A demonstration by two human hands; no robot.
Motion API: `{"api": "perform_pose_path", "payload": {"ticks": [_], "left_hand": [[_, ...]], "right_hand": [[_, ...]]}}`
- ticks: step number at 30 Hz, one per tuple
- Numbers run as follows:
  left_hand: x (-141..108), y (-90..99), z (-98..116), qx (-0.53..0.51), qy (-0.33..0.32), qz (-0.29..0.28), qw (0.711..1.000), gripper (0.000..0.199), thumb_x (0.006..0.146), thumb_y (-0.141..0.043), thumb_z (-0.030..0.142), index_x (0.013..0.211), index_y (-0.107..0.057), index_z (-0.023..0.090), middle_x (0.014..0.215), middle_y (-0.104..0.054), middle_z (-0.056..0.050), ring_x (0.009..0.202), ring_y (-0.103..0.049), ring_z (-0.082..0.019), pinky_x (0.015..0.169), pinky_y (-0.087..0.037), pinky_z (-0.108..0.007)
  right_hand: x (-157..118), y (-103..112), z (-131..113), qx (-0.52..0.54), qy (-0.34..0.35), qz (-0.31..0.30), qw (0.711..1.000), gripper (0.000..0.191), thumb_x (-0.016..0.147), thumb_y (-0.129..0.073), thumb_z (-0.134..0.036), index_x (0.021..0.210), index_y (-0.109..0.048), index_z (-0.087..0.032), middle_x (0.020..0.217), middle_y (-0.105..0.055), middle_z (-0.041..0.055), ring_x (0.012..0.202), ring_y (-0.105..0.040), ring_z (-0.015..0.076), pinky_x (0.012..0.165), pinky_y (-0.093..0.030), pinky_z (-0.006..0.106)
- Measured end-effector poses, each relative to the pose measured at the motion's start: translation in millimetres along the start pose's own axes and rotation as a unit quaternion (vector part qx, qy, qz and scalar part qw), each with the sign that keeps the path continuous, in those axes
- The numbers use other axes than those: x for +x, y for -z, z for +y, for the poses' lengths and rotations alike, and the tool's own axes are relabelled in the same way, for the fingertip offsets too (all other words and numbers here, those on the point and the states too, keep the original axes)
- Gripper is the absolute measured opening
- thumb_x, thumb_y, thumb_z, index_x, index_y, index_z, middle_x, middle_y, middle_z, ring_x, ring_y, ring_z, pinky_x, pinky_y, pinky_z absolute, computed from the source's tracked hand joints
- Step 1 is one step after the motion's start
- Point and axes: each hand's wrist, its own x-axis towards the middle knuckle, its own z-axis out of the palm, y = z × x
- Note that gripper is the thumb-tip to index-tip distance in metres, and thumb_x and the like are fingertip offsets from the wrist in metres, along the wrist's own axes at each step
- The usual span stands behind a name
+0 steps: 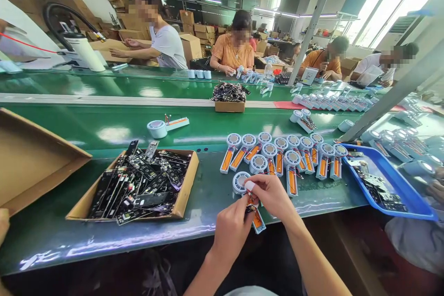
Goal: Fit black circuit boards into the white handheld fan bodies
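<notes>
Light blue plastic forms the speaker unit (240, 182) at the counter's (208, 194) front edge, its round head pointing inward and its handle reaching toward the edge. The left hand's (231, 224) fingers are drawn close around a small dark part (250, 208) over the handle; the right hand's (272, 194) fingers, one with a white cover, are narrowed to a pinch beside the head, though what they grip is hidden. The unit is probably light and stiff, its smooth casing a little slippery, its thin wires the fragile bit; the handle's sides look the safest hold.

Similar units (280, 148) crowd just beyond, toward the far side, leaving little room for the right hand to move inward. Left of them stands a cardboard box (192, 180) heaped with black circuit boards (145, 185), some jutting past its rim. A blue tray (412, 201) overhangs the front edge on the right, well apart.
</notes>
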Motion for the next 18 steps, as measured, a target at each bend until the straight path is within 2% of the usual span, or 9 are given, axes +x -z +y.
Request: {"api": "perform_pose_path", "payload": {"ticks": [2, 4, 6, 7, 9, 12, 15, 18], "left_hand": [[4, -3.9, -1, 0.015, -0.024, 0.015, 0.999, 0.022, 0.094, -0.044, 0.016, 0.100, -0.066, 0.018, 0.075, -0.074, -0.006, 0.064, -0.072, -0.020, 0.056, -0.052, -0.026], [8, -1.3, -1, -0.018, -0.007, 0.019, 1.000, 0.023, 0.095, -0.046, 0.018, 0.094, -0.068, 0.018, 0.076, -0.073, -0.005, 0.067, -0.071, -0.019, 0.060, -0.052, -0.025], [9, 6.4, -2, -0.085, 0.054, 0.033, 0.994, 0.020, 0.093, -0.051, 0.023, 0.089, -0.070, 0.019, 0.082, -0.073, -0.007, 0.075, -0.071, -0.019, 0.068, -0.054, -0.027], [9, 11.0, -3, -0.122, 0.104, 0.038, 0.986, 0.020, 0.092, -0.054, 0.027, 0.087, -0.071, 0.019, 0.082, -0.072, -0.006, 0.075, -0.071, -0.019, 0.069, -0.054, -0.027], [8, 19.6, -5, -0.196, 0.230, 0.023, 0.953, 0.021, 0.087, -0.060, 0.034, 0.083, -0.073, 0.018, 0.069, -0.069, -0.004, 0.064, -0.066, -0.018, 0.061, -0.051, -0.026], [5, 27.1, -7, -0.304, 0.385, -0.030, 0.871, 0.028, 0.078, -0.066, 0.041, 0.083, -0.074, 0.015, 0.045, -0.054, 0.004, 0.041, -0.049, -0.012, 0.044, -0.038, -0.022], [6, 30.4, -4, -0.387, 0.431, -0.051, 0.813, 0.030, 0.068, -0.071, 0.038, 0.084, -0.074, 0.012, 0.043, -0.051, 0.006, 0.040, -0.044, -0.009, 0.044, -0.033, -0.020], [7, 34.1, -4, -0.417, 0.447, -0.054, 0.789, 0.029, 0.064, -0.070, 0.035, 0.081, -0.073, 0.011, 0.042, -0.050, 0.007, 0.040, -0.041, -0.008, 0.044, -0.031, -0.020]], "right_hand": [[4, 1, 4, 0.026, -0.002, 0.006, 1.000, 0.026, 0.082, -0.064, -0.040, 0.084, -0.074, -0.016, 0.065, -0.063, 0.0002, 0.053, -0.057, 0.0132, 0.052, -0.049, 0.025], [4, 6, 11, 0.002, 0.003, 0.047, 0.999, 0.027, 0.083, -0.063, -0.041, 0.085, -0.073, -0.016, 0.064, -0.064, 0.0009, 0.053, -0.058, 0.0143, 0.053, -0.050, 0.026], [-3, 15, 16, -0.076, 0.015, 0.096, 0.992, 0.027, 0.088, -0.058, -0.039, 0.089, -0.073, -0.016, 0.064, -0.065, 0.0015, 0.054, -0.059, 0.0154, 0.053, -0.049, 0.026], [-9, 19, 17, -0.131, 0.027, 0.105, 0.985, 0.026, 0.090, -0.056, -0.036, 0.090, -0.073, -0.017, 0.065, -0.065, 0.0019, 0.056, -0.059, 0.0163, 0.054, -0.049, 0.027], [-24, 25, 15, -0.246, 0.067, 0.092, 0.962, 0.022, 0.093, -0.052, -0.029, 0.090, -0.072, -0.019, 0.074, -0.068, 0.0037, 0.065, -0.063, 0.0187, 0.059, -0.050, 0.029], [-46, 20, 5, -0.349, 0.158, 0.086, 0.920, 0.024, 0.093, -0.048, -0.015, 0.101, -0.070, -0.020, 0.104, -0.070, 0.0090, 0.090, -0.067, 0.0238, 0.075, -0.055, 0.034], [-55, 1, -5, -0.360, 0.266, 0.069, 0.891, 0.034, 0.094, -0.044, -0.007, 0.120, -0.063, -0.019, 0.118, -0.067, 0.0114, 0.104, -0.064, 0.0247, 0.087, -0.055, 0.038], [-50, -18, 1, -0.360, 0.309, 0.001, 0.881, 0.040, 0.094, -0.040, -0.002, 0.121, -0.062, -0.021, 0.112, -0.069, 0.0099, 0.098, -0.064, 0.0229, 0.083, -0.057, 0.036]]}}
